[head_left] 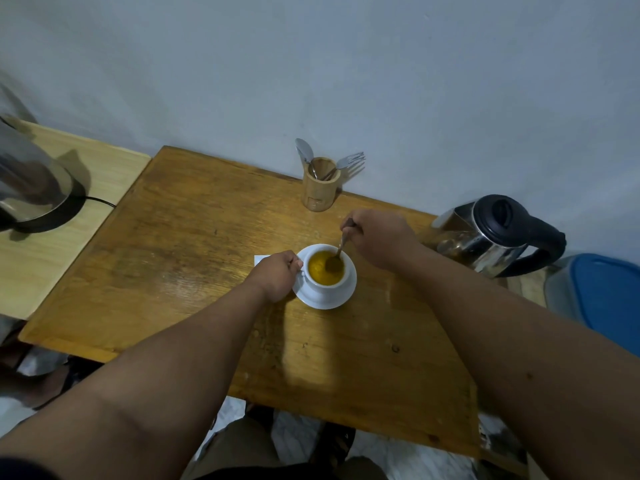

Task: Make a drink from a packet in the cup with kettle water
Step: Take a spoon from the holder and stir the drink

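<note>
A white cup (320,287) stands on a white saucer (332,301) in the middle of the brown wooden table (194,244). It holds an orange-yellow drink (320,266). My left hand (278,275) grips the cup's handle on its left side. My right hand (379,237) pinches the top of a metal spoon (338,252) whose bowl dips into the drink. A steel kettle (491,237) with a black lid and handle stands at the table's right edge. A white packet corner (260,259) shows behind my left hand.
A wooden holder (320,190) with spoons and a fork stands against the wall. A second steel kettle (33,181) sits on its base on a pale side table (79,216) at the left. A blue-lidded container (602,299) is at the right.
</note>
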